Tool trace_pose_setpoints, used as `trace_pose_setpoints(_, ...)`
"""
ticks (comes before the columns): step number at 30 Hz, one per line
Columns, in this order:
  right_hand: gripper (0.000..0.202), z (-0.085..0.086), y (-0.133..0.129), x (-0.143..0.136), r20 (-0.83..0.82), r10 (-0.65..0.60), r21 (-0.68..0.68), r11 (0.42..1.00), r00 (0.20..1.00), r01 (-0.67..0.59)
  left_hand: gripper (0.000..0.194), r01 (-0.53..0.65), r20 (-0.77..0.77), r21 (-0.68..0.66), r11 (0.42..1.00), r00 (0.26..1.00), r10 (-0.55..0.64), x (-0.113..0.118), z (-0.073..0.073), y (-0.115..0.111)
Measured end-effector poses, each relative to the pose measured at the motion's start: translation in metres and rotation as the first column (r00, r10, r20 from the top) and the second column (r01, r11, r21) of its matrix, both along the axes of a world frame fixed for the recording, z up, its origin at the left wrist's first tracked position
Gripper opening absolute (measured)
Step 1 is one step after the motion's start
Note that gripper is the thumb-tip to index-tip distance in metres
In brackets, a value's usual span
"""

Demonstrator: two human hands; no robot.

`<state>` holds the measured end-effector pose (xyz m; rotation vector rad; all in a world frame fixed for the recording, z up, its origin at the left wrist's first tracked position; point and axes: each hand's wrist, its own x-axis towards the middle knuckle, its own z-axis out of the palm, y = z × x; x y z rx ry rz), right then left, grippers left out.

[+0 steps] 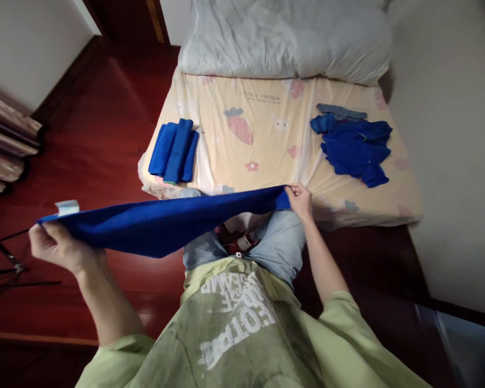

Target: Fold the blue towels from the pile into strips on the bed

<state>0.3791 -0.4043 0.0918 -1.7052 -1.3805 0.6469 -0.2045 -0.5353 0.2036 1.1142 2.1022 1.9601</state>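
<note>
A blue towel is stretched sideways in the air between my two hands, above my lap. At its left end, my left hand is closed on a corner, with a small white label sticking up beside the fingers. My right hand pinches the other end, near the bed's front edge. On the bed's left side lie several rolled or folded blue towels, one resting on top of the others. A crumpled heap of blue cloths lies on the right side.
The bed has a cream sheet with carrot and flower prints. A greyish-blue folded strip lies behind the heap. A pale quilt fills the far end. A black stand's legs are on the red floor at left; a wall borders the right.
</note>
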Motion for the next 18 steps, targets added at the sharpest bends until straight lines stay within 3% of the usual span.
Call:
trace_pose_setpoints(3, 0.022, 0.046, 0.015, 0.042, 0.065, -0.001, 0.054, 0.999, 0.998, -0.002, 0.047, -0.059, -0.086, 0.201, 0.978, 0.993, 0.077, 0.004, -0.002, 0.024)
trace_pose_setpoints(9, 0.01, 0.125, 0.018, 0.103, 0.302, 0.156, 0.093, 0.977, 0.94, -0.192, 0.027, 0.156, -0.117, 0.171, 0.973, 0.984, -0.137, 0.014, 0.003, 0.087)
trace_pose_setpoints(12, 0.006, 0.144, 0.012, 0.126, 0.347, 0.2, 0.09, 0.965, 0.916, -0.245, 0.015, 0.247, -0.108, 0.206, 0.947, 0.967, -0.229, 0.027, 0.009, 0.113)
trace_pose_setpoints(18, 0.008, 0.155, 0.006, 0.166, 0.345, 0.093, 0.137, 0.98, 0.934, -0.148, 0.01, 0.412, -0.064, 0.191, 0.891, 0.911, -0.407, 0.058, 0.024, 0.154)
